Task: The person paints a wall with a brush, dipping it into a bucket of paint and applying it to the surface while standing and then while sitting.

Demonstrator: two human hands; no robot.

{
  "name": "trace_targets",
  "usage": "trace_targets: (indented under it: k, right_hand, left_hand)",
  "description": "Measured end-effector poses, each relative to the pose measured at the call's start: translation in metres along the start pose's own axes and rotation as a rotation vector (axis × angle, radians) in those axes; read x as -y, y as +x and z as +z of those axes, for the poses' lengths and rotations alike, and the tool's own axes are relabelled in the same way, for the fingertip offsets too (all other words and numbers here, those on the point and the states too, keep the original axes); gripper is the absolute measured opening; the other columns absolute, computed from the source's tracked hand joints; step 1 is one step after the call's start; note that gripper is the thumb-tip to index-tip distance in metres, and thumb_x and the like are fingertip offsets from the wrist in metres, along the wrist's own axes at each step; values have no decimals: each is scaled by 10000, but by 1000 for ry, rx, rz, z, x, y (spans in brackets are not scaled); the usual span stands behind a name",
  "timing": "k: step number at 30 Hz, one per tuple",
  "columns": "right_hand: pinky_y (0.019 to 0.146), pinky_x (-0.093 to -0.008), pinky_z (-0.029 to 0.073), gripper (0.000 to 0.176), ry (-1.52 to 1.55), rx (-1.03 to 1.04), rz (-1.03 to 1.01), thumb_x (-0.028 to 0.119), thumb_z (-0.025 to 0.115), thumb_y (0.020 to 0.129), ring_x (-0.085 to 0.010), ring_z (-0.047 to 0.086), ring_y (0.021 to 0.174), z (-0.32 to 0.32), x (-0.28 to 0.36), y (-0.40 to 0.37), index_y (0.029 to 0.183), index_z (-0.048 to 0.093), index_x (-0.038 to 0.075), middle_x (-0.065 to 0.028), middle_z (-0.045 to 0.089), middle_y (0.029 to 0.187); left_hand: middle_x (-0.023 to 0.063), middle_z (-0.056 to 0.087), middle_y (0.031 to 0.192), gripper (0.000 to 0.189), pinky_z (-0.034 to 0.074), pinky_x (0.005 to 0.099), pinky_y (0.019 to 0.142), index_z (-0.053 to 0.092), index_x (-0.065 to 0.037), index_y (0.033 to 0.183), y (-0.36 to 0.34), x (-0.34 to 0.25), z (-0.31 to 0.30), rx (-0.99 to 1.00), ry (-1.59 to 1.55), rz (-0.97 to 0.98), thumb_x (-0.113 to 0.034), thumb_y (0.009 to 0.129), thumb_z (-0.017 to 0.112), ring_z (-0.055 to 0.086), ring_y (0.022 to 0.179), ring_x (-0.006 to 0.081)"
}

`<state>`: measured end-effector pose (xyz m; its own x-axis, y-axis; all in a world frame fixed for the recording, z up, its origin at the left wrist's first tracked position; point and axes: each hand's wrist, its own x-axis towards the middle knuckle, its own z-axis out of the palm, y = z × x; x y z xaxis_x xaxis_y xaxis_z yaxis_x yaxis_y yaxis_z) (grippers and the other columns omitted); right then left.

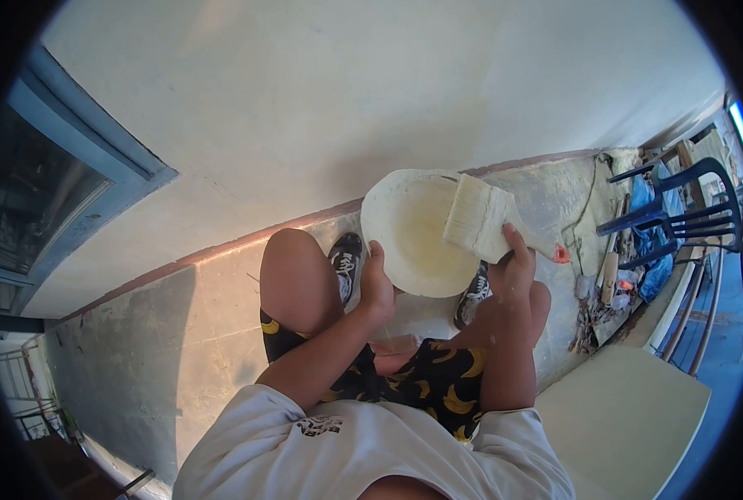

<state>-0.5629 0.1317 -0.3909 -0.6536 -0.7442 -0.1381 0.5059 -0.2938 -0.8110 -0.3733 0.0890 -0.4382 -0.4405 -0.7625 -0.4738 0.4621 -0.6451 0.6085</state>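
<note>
My left hand (377,282) is closed on the near left rim of a round, pale paint bucket (380,200), its thumb lying over the edge. Yellowish-cream paint (425,229) shows inside. In my right hand (515,265) is a wide paintbrush (480,215), gripped near the base of its handle. Its paint-coated bristles overlap the bucket's right rim in this view. The handle points right and ends in a red tip (561,252). The bucket is between my knees, above my sneakers (346,262).
A pale wall (305,108) rises ahead, with a reddish strip along its foot. To the left is a blue-framed window (96,150). On the right, a dark blue plastic chair (680,208) lies tipped among debris and blue plastic (656,271). A pale board (630,408) stands near right.
</note>
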Motion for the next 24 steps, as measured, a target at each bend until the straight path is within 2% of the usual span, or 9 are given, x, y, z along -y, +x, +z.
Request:
trace_targets:
  k: [4,6,18,19,21,24]
  right_hand:
    - [917,-401,443,430,-23,-20,-28,50,515,844,-266,533,1072,-6,5,-8,1227,372,-83,-161,505,1171]
    - [932,-358,423,408,41,13,2,25,561,829,-240,522,1076,-10,7,-6,1194,401,-64,-146,511,1159]
    - [903,-337,430,368,13,-46,-34,27,569,828,-220,539,1047,-6,11,-11,1156,438,-74,-127,537,1122]
    - [903,-337,430,368,15,-47,-34,27,569,828,-220,539,1047,-7,11,-10,1156,438,-74,-127,537,1122]
    - [903,-391,451,425,-5,-9,-47,24,537,835,-261,542,1060,-11,9,-7,1217,377,-68,-157,514,1157]
    - [901,-392,453,429,5,-20,-38,23,542,833,-261,543,1058,-11,8,-7,1219,377,-64,-155,516,1156]
  left_hand:
    - [115,417,1327,674,404,425,949,276,-80,1364,3,4,1,3,23,-8,-578,911,272,441,1201,264]
    - [115,416,1327,672,404,425,949,275,-80,1365,7,7,-1,11,18,-3,-577,912,271,440,1202,264]
    - [110,422,1320,675,418,420,936,274,-84,1365,4,6,-4,5,51,3,-582,909,275,453,1190,258]
    - [109,425,1318,677,421,419,932,276,-84,1364,5,7,-5,5,57,9,-585,907,276,455,1189,257]
    - [109,429,1314,677,425,418,924,279,-83,1362,5,8,-6,3,58,10,-585,907,275,458,1185,257]
    - [109,439,1306,676,432,416,910,284,-82,1360,6,8,-8,4,62,15,-585,908,272,464,1177,255]
